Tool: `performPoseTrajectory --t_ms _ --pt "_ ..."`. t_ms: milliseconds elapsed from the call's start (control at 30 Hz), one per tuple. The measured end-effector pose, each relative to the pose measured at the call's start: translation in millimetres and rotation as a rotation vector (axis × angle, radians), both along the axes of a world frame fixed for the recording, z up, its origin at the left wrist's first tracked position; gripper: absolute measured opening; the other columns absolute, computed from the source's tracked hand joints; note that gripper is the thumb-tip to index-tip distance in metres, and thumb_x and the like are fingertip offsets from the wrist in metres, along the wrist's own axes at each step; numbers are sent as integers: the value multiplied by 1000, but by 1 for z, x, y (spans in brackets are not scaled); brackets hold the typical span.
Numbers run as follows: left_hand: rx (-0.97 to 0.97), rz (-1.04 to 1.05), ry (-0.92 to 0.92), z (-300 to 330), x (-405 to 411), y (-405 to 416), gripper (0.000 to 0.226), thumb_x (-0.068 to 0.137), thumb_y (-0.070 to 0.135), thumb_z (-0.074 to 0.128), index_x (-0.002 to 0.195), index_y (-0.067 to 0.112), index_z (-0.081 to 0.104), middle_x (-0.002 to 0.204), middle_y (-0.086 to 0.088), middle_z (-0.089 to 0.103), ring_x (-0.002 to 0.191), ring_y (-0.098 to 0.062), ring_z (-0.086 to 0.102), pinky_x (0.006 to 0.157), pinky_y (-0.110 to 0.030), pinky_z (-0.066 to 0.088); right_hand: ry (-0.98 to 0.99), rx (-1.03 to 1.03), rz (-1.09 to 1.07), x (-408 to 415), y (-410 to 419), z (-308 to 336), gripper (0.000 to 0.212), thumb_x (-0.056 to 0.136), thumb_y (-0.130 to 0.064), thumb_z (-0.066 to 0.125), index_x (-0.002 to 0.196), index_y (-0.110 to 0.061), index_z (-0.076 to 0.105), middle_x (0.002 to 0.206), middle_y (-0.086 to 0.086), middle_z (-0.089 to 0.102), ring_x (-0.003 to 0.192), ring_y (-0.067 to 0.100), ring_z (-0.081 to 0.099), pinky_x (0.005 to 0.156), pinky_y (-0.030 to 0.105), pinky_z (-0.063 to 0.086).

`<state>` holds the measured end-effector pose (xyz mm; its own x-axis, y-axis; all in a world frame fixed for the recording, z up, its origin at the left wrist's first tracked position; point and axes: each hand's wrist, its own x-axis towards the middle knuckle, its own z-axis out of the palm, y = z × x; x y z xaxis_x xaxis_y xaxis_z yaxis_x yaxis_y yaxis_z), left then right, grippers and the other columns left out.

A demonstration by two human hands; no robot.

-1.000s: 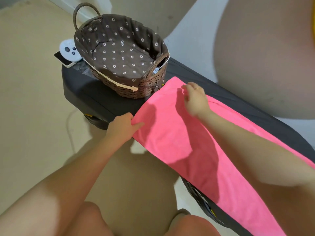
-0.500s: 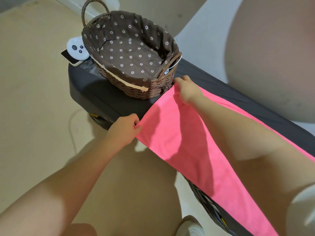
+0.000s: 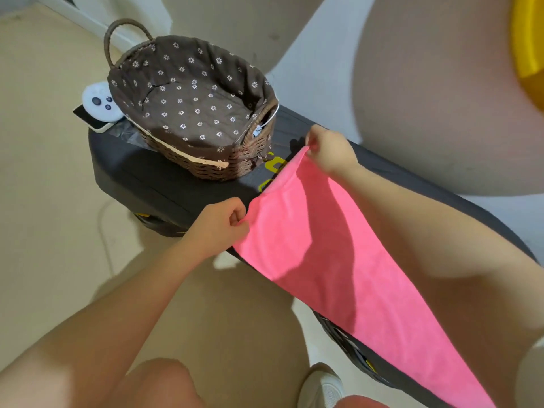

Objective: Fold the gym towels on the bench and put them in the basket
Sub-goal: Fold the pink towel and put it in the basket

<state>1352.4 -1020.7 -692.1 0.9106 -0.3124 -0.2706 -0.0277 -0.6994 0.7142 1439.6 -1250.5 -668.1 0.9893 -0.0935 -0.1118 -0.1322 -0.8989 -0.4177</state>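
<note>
Pinching near corner of pink towel [image 3: 338, 269] with left hand [image 3: 219, 228], far corner with right hand [image 3: 331, 151], lifting the end over dark padded bench [image 3: 164, 187]; standing just beside, woven basket [image 3: 206, 160] with brown flowered lining; behind, white controller [image 3: 100, 103]; yellow bench lettering unreadable

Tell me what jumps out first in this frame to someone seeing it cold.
The bright pink towel dominates, stretched along the dark bench, with the left hand and right hand each pinching a corner of its far end. Just beyond, at the bench's end, sits a wicker basket with a brown floral liner and no towel inside.
</note>
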Motion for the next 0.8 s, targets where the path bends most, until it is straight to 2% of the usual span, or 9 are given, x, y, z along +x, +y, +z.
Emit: performPoseTrajectory --t_ms 133,233,333,400,467,533,667,767,800 --pt "-25 -185 13 15 -8 -36 33 76 3 60 60 21 37 56 4 40 49 -7 37 52 -16 31 -64 191 -136 -41 -20 30 28 80 1 45 97 -7 64 99 12 70 97 30 62 82 32 43" --pt "-93 -300 67 27 -22 -70 37 75 -3 56 58 20 33 53 4 32 43 -6 34 47 -18 26 -96 279 -273 -78 -32 47 17 90 -13 46 91 -8 63 97 14 70 94 29 62 85 34 45" --pt "-152 -496 66 43 -42 -102 38 73 -6 54 58 21 32 53 4 29 46 -5 33 49 -18 26 -154 328 -410 -116 -48 56 18 93 -25 50 88 -11 60 91 9 68 85 23 58 77 29 42" --pt "-193 -625 66 52 -58 -119 38 73 -6 54 59 21 32 53 5 29 46 -5 33 48 -18 26 -195 404 -532 -138 -62 59 16 89 -25 57 80 -13 59 80 3 63 76 16 53 68 24 40" --pt "-221 -695 92 56 -72 -134 37 75 -6 54 60 20 33 53 6 29 44 -4 30 46 -18 24 -257 531 -653 -157 -78 61 20 83 -16 63 65 -18 53 66 -2 57 67 15 52 67 27 42" --pt "-241 -757 112 60 -87 -153 37 75 -6 53 60 20 33 53 6 28 44 -4 29 46 -17 24 -294 577 -743 -176 -96 61 28 78 -5 61 61 -24 50 62 -7 53 62 14 49 66 30 43" --pt "-283 -808 186 60 -118 -189 35 75 -8 52 61 19 34 54 6 27 44 -4 26 46 -16 23 -304 624 -785 -207 -139 58 33 76 9 49 81 -22 58 76 -8 56 62 6 47 62 20 41" --pt "-267 -831 215 54 -135 -219 33 75 -7 52 62 20 37 54 5 28 46 -4 25 47 -17 22 -302 682 -784 -229 -179 53 46 76 16 39 109 -7 63 95 1 59 74 9 54 75 22 47" --pt "-265 -830 226 53 -142 -229 33 75 -6 52 62 20 37 54 5 27 47 -5 25 47 -17 21 -293 713 -769 -235 -192 51 50 76 18 35 113 -4 61 95 4 60 72 9 57 74 22 49"
